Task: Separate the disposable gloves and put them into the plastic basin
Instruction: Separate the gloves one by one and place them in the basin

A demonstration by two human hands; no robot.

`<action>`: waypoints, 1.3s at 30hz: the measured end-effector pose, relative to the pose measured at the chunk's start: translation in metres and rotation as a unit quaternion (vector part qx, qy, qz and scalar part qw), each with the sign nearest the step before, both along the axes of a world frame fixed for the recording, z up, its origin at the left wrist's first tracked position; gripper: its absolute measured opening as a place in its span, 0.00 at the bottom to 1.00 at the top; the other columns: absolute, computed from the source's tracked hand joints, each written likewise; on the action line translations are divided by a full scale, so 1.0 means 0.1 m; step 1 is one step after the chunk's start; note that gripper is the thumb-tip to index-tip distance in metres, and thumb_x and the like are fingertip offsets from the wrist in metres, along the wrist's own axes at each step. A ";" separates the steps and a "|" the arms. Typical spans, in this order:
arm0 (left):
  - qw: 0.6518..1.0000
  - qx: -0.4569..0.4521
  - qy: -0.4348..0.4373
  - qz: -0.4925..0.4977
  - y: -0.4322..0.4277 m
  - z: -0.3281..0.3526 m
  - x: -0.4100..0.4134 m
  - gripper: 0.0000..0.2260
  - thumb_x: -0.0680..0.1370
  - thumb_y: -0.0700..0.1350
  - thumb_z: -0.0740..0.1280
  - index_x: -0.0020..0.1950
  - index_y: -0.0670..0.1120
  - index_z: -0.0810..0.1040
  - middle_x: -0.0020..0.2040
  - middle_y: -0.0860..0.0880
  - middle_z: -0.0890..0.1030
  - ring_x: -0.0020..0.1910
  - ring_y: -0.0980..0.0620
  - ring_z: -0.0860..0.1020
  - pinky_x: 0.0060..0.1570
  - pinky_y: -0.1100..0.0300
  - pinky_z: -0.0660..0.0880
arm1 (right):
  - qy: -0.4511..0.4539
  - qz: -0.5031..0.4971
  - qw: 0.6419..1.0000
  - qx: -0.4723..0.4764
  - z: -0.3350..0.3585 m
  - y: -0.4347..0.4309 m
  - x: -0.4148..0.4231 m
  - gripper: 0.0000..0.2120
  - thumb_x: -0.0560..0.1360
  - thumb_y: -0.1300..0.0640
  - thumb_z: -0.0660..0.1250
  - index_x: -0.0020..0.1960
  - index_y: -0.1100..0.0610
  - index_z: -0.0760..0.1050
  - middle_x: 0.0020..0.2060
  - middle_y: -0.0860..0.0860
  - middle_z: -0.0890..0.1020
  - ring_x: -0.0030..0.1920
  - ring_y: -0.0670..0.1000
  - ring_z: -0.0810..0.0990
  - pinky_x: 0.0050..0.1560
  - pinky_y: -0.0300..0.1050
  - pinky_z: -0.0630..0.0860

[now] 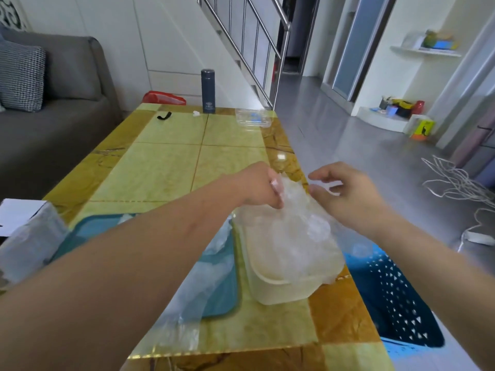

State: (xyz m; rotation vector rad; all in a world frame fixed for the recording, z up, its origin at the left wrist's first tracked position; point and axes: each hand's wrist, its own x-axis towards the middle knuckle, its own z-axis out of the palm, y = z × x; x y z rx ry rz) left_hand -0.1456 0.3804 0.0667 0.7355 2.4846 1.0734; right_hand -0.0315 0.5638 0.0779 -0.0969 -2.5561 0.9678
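Clear plastic glove: gripped in my left hand above the translucent rectangular tub; my right hand, released, hovers beside it.

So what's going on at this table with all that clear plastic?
A person is sorting thin disposable gloves. Their left hand pinches a clump above a clear tub on the table, while the right hand reaches in, fingers open, seemingly to peel one off. Some already lie in the teal basin alongside.
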 end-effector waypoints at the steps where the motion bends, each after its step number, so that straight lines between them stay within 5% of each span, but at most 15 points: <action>1: 1.000 -0.003 0.002 -0.003 0.01 -0.01 -0.02 0.09 0.68 0.40 0.82 0.39 0.48 0.83 0.38 0.54 0.81 0.38 0.56 0.79 0.43 0.62 0.77 | -0.004 0.058 0.997 0.043 0.03 -0.06 0.03 0.08 0.74 0.53 0.77 0.53 0.48 0.83 0.55 0.46 0.81 0.56 0.48 0.80 0.61 0.44 0.76; 5: 0.999 0.016 0.000 0.027 0.01 -0.01 -0.16 0.11 0.68 0.41 0.81 0.46 0.42 0.84 0.43 0.48 0.83 0.42 0.50 0.80 0.46 0.53 0.81 | -0.199 0.189 0.939 0.209 0.01 -0.40 0.15 0.26 0.76 0.43 0.73 0.73 0.45 0.74 0.75 0.46 0.69 0.77 0.49 0.64 0.76 0.43 0.59; 9: 0.997 0.057 0.012 0.051 -0.03 0.05 -0.23 0.11 0.73 0.39 0.79 0.54 0.44 0.84 0.47 0.45 0.86 0.41 0.53 0.84 0.37 0.61 0.79 | -0.319 0.186 0.927 0.066 -0.03 -0.58 0.18 0.29 0.82 0.45 0.64 0.81 0.40 0.59 0.83 0.43 0.52 0.82 0.45 0.52 0.77 0.43 0.57; 12: 0.994 0.042 0.065 0.074 -0.04 0.02 -0.22 0.15 0.72 0.43 0.81 0.57 0.47 0.83 0.53 0.51 0.83 0.50 0.51 0.83 0.49 0.59 0.79 | -0.333 0.138 0.932 0.044 -0.12 -0.67 0.07 0.29 0.83 0.43 0.60 0.82 0.40 0.56 0.83 0.45 0.50 0.83 0.50 0.50 0.79 0.49 0.56; 15: 0.972 -0.029 0.223 0.073 -0.12 0.05 -0.11 0.13 0.74 0.48 0.78 0.57 0.52 0.83 0.56 0.55 0.78 0.53 0.53 0.78 0.51 0.57 0.75 | -0.386 0.143 0.876 0.250 -0.37 -0.72 -0.10 0.38 0.76 0.30 0.48 0.83 0.43 0.50 0.84 0.50 0.49 0.83 0.58 0.42 0.80 0.61 0.46; 18: 0.959 -0.107 0.263 -0.017 -0.27 0.03 0.03 0.05 0.76 0.48 0.75 0.51 0.52 0.85 0.51 0.56 0.79 0.53 0.53 0.79 0.50 0.56 0.76 | -0.452 0.136 0.850 0.233 -0.45 -0.79 -0.17 0.34 0.78 0.39 0.54 0.82 0.48 0.56 0.82 0.49 0.57 0.82 0.58 0.50 0.80 0.60 0.51; 21: 0.959 -0.176 0.212 -0.070 -0.38 -0.07 0.15 0.04 0.78 0.48 0.72 0.49 0.51 0.86 0.49 0.56 0.85 0.52 0.52 0.82 0.54 0.50 0.81 | -0.457 0.134 0.859 0.187 -0.42 -0.87 -0.18 0.26 0.81 0.49 0.61 0.78 0.51 0.65 0.75 0.53 0.69 0.74 0.58 0.68 0.72 0.54 0.66; 25: 0.974 -0.102 0.198 -0.049 -0.48 -0.13 0.27 0.07 0.80 0.45 0.69 0.53 0.48 0.87 0.54 0.54 0.85 0.56 0.52 0.80 0.59 0.51 0.78 | -0.449 0.100 0.867 0.190 -0.37 -0.94 -0.17 0.21 0.80 0.53 0.65 0.72 0.52 0.71 0.71 0.54 0.74 0.68 0.58 0.74 0.64 0.50 0.72; 29: 0.964 0.010 0.264 0.016 -0.83 -0.14 0.49 0.05 0.79 0.43 0.70 0.53 0.47 0.85 0.56 0.53 0.82 0.58 0.53 0.79 0.62 0.55 0.75 | -0.328 0.035 0.938 0.102 -0.06 -0.95 -0.05 0.29 0.74 0.59 0.67 0.75 0.53 0.71 0.72 0.51 0.75 0.69 0.54 0.76 0.60 0.44 0.75; 32: 0.959 0.035 0.269 0.079 -1.27 -0.25 0.71 0.04 0.80 0.43 0.70 0.52 0.48 0.85 0.53 0.57 0.80 0.54 0.56 0.78 0.58 0.56 0.75 | -0.189 -0.011 0.975 0.115 0.16 -1.16 0.13 0.26 0.72 0.62 0.63 0.69 0.52 0.78 0.66 0.49 0.80 0.65 0.53 0.79 0.60 0.47 0.77; 36: 0.970 -0.096 0.194 0.110 -1.87 -0.74 1.01 0.09 0.77 0.56 0.72 0.53 0.53 0.84 0.55 0.57 0.82 0.57 0.54 0.78 0.59 0.49 0.77 | -0.049 0.075 0.996 -0.003 0.07 -1.83 0.38 0.20 0.70 0.66 0.60 0.52 0.52 0.85 0.48 0.47 0.85 0.51 0.49 0.83 0.55 0.45 0.80; 39: 0.965 -0.191 0.143 0.109 -2.09 -1.08 1.18 0.22 0.75 0.63 0.72 0.65 0.54 0.81 0.65 0.56 0.77 0.66 0.52 0.73 0.62 0.50 0.75 | -0.134 0.116 0.982 -0.057 -0.39 -2.19 0.45 0.21 0.72 0.68 0.59 0.55 0.52 0.85 0.50 0.45 0.85 0.54 0.46 0.82 0.58 0.40 0.77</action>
